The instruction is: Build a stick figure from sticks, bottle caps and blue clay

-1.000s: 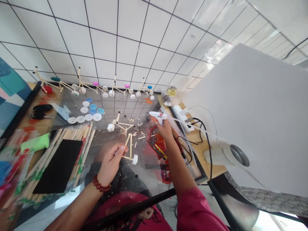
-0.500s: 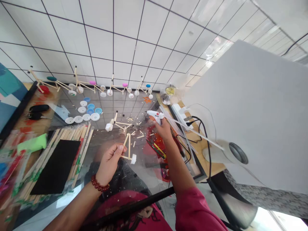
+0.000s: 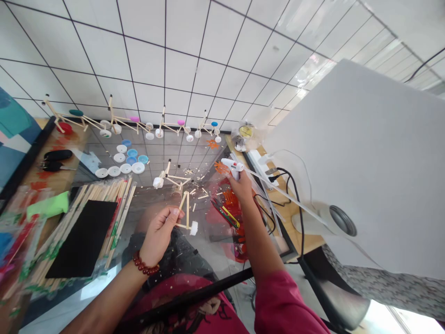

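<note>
The left hand pinches a frame of wooden sticks closed between fingers and thumb; the right hand wraps around a white glue gun, its small red marking too blurred to read.

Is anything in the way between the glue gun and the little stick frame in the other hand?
Nothing visible stands in the way. Between the glue gun in the right hand and the stick frame in the left hand there is only open space above the glass tabletop, where small wood bits lie scattered.
</note>
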The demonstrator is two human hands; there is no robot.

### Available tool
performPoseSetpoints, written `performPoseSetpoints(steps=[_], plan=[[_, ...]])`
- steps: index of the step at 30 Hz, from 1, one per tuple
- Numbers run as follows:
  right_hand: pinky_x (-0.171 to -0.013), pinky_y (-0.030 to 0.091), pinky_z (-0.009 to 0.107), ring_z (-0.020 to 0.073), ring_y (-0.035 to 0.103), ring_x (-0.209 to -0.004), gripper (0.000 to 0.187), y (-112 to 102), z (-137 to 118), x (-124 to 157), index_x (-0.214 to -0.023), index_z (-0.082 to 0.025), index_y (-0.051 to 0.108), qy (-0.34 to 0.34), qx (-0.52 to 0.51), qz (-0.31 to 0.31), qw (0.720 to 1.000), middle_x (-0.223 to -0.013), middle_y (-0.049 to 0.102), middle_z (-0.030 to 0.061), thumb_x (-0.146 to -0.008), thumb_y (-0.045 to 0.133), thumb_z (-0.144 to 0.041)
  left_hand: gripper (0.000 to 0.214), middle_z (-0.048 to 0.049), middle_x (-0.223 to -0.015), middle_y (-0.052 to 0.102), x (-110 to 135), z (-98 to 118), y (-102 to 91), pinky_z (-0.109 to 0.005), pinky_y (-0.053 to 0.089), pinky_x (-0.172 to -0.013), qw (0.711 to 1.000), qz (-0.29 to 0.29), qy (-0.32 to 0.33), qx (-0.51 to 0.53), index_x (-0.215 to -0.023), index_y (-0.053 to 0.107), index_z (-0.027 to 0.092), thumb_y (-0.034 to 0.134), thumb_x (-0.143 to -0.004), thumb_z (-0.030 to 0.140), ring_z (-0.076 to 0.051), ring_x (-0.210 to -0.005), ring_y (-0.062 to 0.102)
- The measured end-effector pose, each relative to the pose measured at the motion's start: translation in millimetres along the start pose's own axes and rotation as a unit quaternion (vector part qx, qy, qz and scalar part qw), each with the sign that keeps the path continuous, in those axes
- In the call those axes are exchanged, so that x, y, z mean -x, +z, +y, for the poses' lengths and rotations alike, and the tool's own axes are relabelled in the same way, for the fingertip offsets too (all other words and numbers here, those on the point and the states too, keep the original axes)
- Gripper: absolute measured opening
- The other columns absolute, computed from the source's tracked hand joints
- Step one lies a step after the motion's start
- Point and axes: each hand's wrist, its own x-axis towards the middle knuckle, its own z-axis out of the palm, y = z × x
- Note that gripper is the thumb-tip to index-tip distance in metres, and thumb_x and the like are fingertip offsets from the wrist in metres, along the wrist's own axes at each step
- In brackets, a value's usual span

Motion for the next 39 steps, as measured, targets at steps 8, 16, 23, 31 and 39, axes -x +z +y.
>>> performPoseSetpoints(steps=[8, 16, 23, 31, 39], plan=[[-0.1, 0.06, 0.055, 0.0364, 0.074, -0.109, 0.065, -32.3, -12.6, 47.4, -0.137, -0.012, 0.065, -0.008, 0.045, 0.064, 0.997, -0.122, 0.078, 0.0229, -0.085, 0.072, -0.051, 0.055, -0.0048, -0.083, 0.072, 0.4, 3.6, 0.9, -0.03, 0.051, -0.074, 1.0, 0.009, 0.018, 0.013, -0.078, 0.079, 0.022, 0.078, -0.088, 0.077, -0.019, -0.078, 0.06], [-0.09, 0.065, 0.043, 0.0263, 0.077, -0.096, 0.019, -26.3, -104.0, 139.5, -0.11, -0.027, 0.078, -0.142, -0.169, -0.118, 0.968, -0.105, 0.083, 0.0077, -0.099, 0.071, -0.041, 0.054, -0.006, -0.087, 0.076, 3.9, 2.2, 4.5, -0.031, 0.055, -0.076, 1.0, 0.011, 0.02, 0.002, -0.079, 0.08, 0.023, 0.078, -0.089, 0.075, -0.02, -0.08, 0.065], [-0.086, 0.064, 0.048, 0.0291, 0.077, -0.089, 0.019, -1.9, -122.4, 148.5, -0.093, -0.03, 0.079, -0.083, -0.269, -0.224, 0.933, -0.095, 0.084, 0.0036, -0.088, 0.081, -0.048, 0.047, -0.007, -0.09, 0.076, 6.8, 17.2, 11.2, -0.036, 0.06, -0.081, 0.99, 0.029, 0.111, -0.079, -0.085, 0.079, 0.025, 0.071, -0.097, 0.069, -0.023, -0.085, 0.069], [-0.091, 0.062, 0.043, 0.0265, 0.078, -0.093, 0.024, -9.5, -117.9, 130.3, -0.089, -0.029, 0.078, -0.15, -0.246, -0.188, 0.939, -0.095, 0.084, 0.0053, -0.101, 0.066, -0.046, 0.031, -0.0073, -0.104, 0.077, -12.1, 20.8, -15.0, -0.037, 0.059, -0.094, 0.965, 0.082, 0.209, -0.137, -0.099, 0.079, 0.024, 0.072, -0.1, 0.054, -0.024, -0.1, 0.072], [-0.088, 0.056, 0.035, 0.023, 0.073, -0.09, 0.02, -12.9, -109.9, 69.5, -0.086, -0.024, 0.074, -0.173, -0.097, -0.151, 0.968, -0.085, 0.079, 0.0039, -0.099, 0.059, -0.025, 0.041, -0.0083, -0.119, 0.074, -67.5, 39.2, -47.8, -0.041, 0.055, -0.109, 0.924, 0.216, 0.29, -0.125, -0.114, 0.073, 0.022, 0.089, -0.082, 0.043, -0.024, -0.112, 0.071]])
